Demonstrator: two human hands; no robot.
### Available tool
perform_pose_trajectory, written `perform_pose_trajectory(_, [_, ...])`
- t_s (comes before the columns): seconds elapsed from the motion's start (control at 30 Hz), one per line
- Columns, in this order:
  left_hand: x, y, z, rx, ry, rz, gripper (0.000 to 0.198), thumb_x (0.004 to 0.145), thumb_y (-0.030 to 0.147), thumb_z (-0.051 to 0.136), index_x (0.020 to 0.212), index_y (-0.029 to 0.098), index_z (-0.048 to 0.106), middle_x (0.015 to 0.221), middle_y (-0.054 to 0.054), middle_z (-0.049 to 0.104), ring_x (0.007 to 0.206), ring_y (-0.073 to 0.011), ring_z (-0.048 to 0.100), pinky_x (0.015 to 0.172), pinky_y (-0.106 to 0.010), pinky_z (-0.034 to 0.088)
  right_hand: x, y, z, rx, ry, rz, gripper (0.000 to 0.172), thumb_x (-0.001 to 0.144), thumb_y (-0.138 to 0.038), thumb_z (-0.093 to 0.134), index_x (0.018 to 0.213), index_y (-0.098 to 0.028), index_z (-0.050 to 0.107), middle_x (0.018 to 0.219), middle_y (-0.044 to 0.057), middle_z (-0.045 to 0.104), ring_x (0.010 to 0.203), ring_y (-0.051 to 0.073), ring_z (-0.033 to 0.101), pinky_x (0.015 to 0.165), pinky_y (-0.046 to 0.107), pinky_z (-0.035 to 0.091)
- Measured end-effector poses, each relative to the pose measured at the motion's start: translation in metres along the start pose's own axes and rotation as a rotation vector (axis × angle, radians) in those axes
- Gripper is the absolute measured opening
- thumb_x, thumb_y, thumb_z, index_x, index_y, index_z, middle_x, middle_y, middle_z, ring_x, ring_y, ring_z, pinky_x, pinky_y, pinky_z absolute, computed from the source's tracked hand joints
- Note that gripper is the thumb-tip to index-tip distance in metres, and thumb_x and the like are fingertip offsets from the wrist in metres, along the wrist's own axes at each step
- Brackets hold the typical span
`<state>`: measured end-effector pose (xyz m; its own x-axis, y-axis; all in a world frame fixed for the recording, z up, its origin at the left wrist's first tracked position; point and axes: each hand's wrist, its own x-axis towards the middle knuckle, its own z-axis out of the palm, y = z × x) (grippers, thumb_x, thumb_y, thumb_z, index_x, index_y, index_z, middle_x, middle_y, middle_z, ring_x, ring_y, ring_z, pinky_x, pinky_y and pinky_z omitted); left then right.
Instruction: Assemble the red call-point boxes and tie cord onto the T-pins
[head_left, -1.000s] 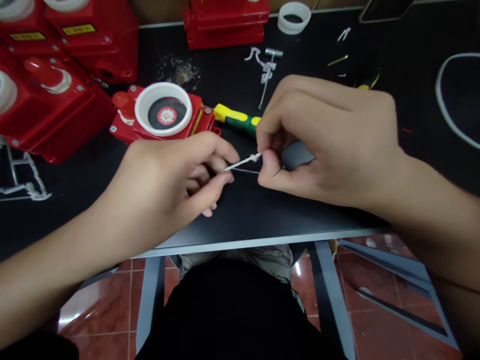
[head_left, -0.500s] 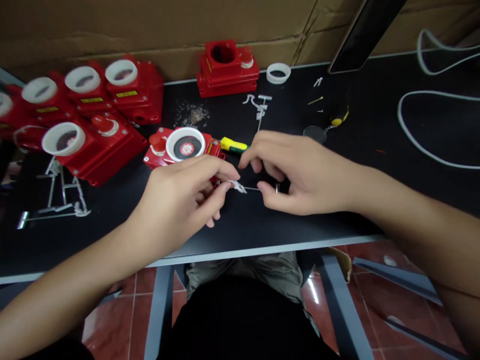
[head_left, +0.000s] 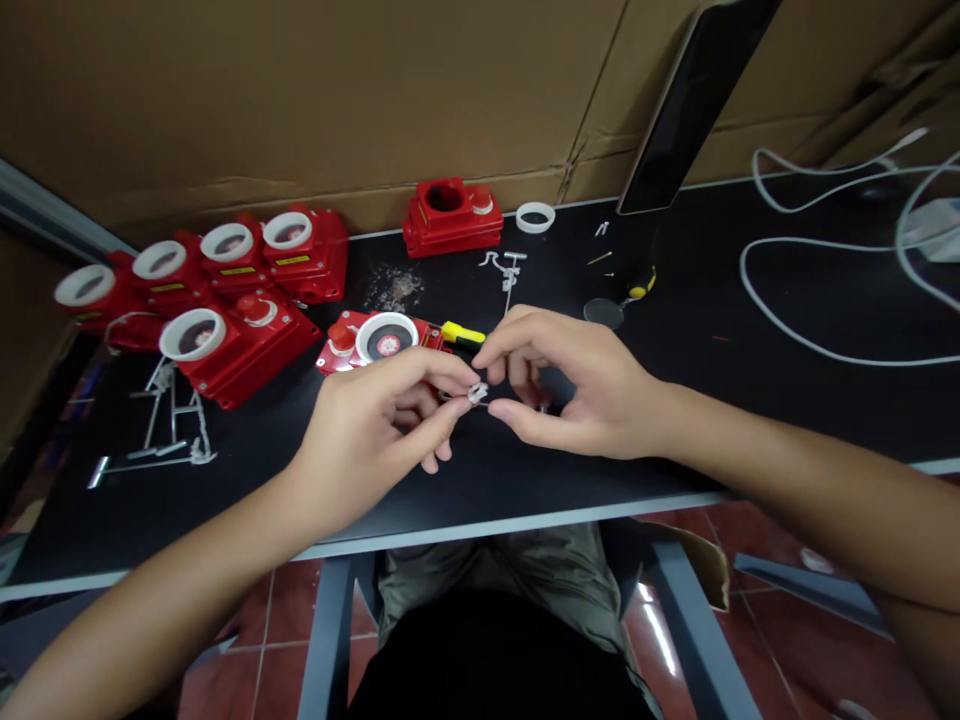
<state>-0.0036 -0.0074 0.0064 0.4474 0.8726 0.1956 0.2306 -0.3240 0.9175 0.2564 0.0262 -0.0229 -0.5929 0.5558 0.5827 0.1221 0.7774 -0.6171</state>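
Note:
A small bunched white chain (head_left: pixel 478 393) is pinched between the thumb and fingertips of my left hand (head_left: pixel 379 420). From it a thin metal rod runs right, under my right hand (head_left: pixel 577 385); its far end is mostly hidden by the fingers. The right thumb and index finger are curled but apart, close to the chain. Just behind the hands lies a red housing (head_left: pixel 343 340) with a white ring and red knob. Beside it is a yellow-and-black screwdriver handle (head_left: pixel 463 334). Another T-shaped metal rod with white chain (head_left: pixel 512 272) lies beyond my right hand.
Several red housings (head_left: pixel 247 345) stand at left, near metal T-rods with chains (head_left: pixel 161 455). At the back are another red housing (head_left: pixel 452 228) and a white ring (head_left: pixel 535 218). Debris (head_left: pixel 394 290), a clear disc (head_left: pixel 604 313) and a white cable (head_left: pixel 787 335) lie on the black table.
The view has shifted, so the table items sit lower. My right fingertips have come closer to the chain, which looks more bunched in my left fingers.

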Motion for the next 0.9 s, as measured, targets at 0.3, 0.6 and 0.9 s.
perform_pose_trajectory(0.3, [0.001, 0.0, -0.015, 0.487, 0.052, 0.274, 0.019, 0.112, 0.01, 0.069, 0.125, 0.022, 0.077, 0.098, 0.002, 0.085, 0.07, -0.0118, 0.078, 0.069, -0.025, 0.065, 0.001, 0.001, -0.006, -0.155, -0.112, 0.023, 0.001, 0.108, -0.016, 0.071, 0.108, -0.016, 0.071, 0.095, -0.001, 0.067, 0.07, 0.006, 0.058, 0.067, 0.02, 0.049])
perform_pose_trajectory(0.6, [0.02, -0.018, -0.047, 0.955, -0.26, 0.487, 0.058, 0.103, 0.026, 0.092, 0.156, 0.019, 0.069, 0.155, -0.02, 0.077, 0.148, -0.048, 0.06, 0.12, -0.071, 0.057, 0.002, -0.007, -0.003, -0.531, -0.589, 0.28, 0.014, 0.11, -0.027, 0.069, 0.105, -0.016, 0.076, 0.1, 0.006, 0.076, 0.076, 0.015, 0.059, 0.07, 0.031, 0.035])
perform_pose_trajectory(0.9, [0.019, -0.025, -0.05, 1.004, -0.288, 0.45, 0.026, 0.114, 0.016, 0.072, 0.138, 0.021, 0.077, 0.159, -0.015, 0.077, 0.156, -0.0449, 0.055, 0.119, -0.067, 0.054, 0.012, -0.01, -0.023, -0.153, -0.748, 0.369, 0.016, 0.104, -0.02, 0.08, 0.092, -0.018, 0.07, 0.089, -0.002, 0.072, 0.075, 0.011, 0.059, 0.075, 0.026, 0.041])
